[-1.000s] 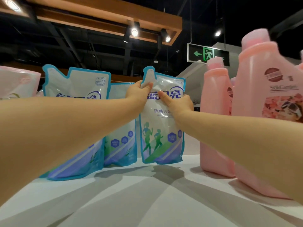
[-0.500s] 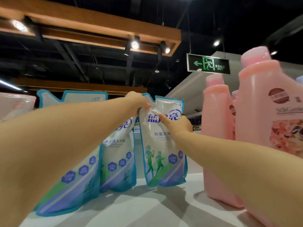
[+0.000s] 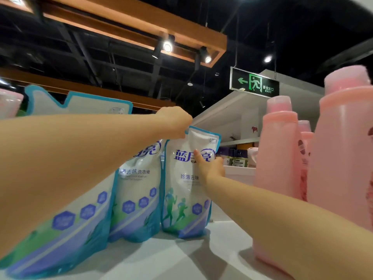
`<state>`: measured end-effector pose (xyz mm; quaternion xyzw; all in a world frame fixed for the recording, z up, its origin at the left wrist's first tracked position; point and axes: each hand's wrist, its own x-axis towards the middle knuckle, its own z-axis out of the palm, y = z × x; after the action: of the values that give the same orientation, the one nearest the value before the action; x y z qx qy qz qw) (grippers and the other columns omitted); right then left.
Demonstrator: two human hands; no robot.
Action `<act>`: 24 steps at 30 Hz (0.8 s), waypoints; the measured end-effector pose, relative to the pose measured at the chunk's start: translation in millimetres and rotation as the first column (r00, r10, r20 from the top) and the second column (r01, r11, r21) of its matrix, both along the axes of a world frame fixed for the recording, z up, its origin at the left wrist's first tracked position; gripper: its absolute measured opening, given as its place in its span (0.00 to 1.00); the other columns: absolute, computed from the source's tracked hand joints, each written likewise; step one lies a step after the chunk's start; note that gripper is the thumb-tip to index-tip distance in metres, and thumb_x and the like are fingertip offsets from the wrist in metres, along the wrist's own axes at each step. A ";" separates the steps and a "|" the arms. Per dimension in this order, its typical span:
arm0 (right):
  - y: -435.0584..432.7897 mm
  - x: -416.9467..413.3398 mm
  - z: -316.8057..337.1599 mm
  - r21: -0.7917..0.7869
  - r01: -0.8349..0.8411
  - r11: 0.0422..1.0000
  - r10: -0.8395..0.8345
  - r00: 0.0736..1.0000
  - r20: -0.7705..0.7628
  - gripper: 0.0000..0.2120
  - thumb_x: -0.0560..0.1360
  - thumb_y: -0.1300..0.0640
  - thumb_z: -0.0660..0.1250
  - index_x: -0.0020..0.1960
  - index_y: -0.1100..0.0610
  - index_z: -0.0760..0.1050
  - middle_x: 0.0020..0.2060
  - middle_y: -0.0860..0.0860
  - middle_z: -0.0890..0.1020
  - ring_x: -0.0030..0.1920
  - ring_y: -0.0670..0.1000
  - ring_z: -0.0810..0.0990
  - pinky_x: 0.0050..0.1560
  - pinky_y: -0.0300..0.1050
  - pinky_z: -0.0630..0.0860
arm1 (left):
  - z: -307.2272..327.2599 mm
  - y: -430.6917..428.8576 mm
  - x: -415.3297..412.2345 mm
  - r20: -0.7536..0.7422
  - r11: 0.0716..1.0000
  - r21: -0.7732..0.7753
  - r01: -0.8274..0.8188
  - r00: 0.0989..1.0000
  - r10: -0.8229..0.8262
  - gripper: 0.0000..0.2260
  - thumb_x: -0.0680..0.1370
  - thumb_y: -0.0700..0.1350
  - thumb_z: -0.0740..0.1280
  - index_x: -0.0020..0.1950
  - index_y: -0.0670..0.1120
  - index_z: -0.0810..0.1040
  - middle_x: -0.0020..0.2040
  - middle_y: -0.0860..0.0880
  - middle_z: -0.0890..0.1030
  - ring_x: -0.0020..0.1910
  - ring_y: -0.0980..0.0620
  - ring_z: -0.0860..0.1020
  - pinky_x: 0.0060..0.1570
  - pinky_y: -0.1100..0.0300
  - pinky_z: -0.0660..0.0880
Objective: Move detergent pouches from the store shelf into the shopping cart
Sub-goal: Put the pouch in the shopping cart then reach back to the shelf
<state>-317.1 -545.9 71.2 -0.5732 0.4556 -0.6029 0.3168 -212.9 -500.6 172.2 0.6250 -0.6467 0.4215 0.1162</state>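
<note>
Three white-and-blue detergent pouches stand in a row on the white shelf (image 3: pixel 171 257). The rightmost pouch (image 3: pixel 181 190) stands upright, and both hands hold it. My left hand (image 3: pixel 175 122) grips its top left corner from above. My right hand (image 3: pixel 212 168) grasps its right side, thumb pressed on the printed front, fingers hidden behind. A second pouch (image 3: pixel 137 190) stands just to its left. A third, nearer pouch (image 3: pixel 66 225) is partly hidden by my left forearm. No shopping cart is in view.
Tall pink detergent bottles (image 3: pixel 280 154) stand close on the right of the held pouch, a larger one (image 3: pixel 347 154) nearer me. A pink pouch (image 3: pixel 10 104) shows at far left. A green exit sign (image 3: pixel 254 82) hangs overhead.
My left hand has moved from the pouch's front up onto its top left corner. The view has tilted upward, so the shelf sits lower in frame. The right hand keeps its hold.
</note>
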 end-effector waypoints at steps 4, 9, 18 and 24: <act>4.6 3.7 -3.5 0.069 0.080 0.994 -0.072 0.992 -0.108 0.46 0.69 0.37 0.69 0.73 0.61 0.52 0.67 0.60 0.68 0.65 0.62 0.69 0.64 0.56 0.67 | -1.6 -0.7 6.9 -0.044 0.999 0.016 -0.038 0.998 0.038 0.17 0.77 0.52 0.63 0.63 0.47 0.70 0.46 0.48 0.74 0.43 0.50 0.72 0.36 0.58 0.68; 24.9 2.5 -22.7 0.113 0.040 0.993 -0.004 0.952 -0.306 0.57 0.65 0.41 0.75 0.76 0.56 0.39 0.70 0.60 0.59 0.70 0.60 0.62 0.69 0.57 0.62 | -5.0 -0.8 3.2 0.003 0.998 -0.023 -0.051 0.999 0.051 0.15 0.78 0.52 0.61 0.60 0.45 0.70 0.37 0.49 0.69 0.40 0.50 0.72 0.32 0.59 0.67; 25.7 4.6 -32.5 0.188 0.036 0.982 0.049 0.903 -0.426 0.65 0.62 0.45 0.78 0.74 0.52 0.29 0.70 0.59 0.61 0.69 0.63 0.64 0.65 0.63 0.68 | -0.8 7.1 5.0 0.052 0.996 0.042 -0.078 0.996 0.076 0.27 0.75 0.56 0.66 0.68 0.46 0.65 0.50 0.45 0.76 0.44 0.48 0.74 0.39 0.56 0.72; 28.5 5.9 -29.4 0.207 0.031 0.978 0.053 0.920 -0.388 0.63 0.63 0.46 0.78 0.75 0.54 0.31 0.70 0.60 0.61 0.71 0.62 0.62 0.69 0.62 0.64 | 0.1 22.0 18.1 0.023 0.978 0.133 -0.162 0.987 0.160 0.34 0.72 0.55 0.71 0.72 0.46 0.60 0.54 0.45 0.76 0.46 0.49 0.73 0.44 0.57 0.72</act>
<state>-311.2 -517.4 41.9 -0.6482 0.5672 -0.4233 0.2810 -194.8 -478.7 172.3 0.6791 -0.6216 0.3888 0.0354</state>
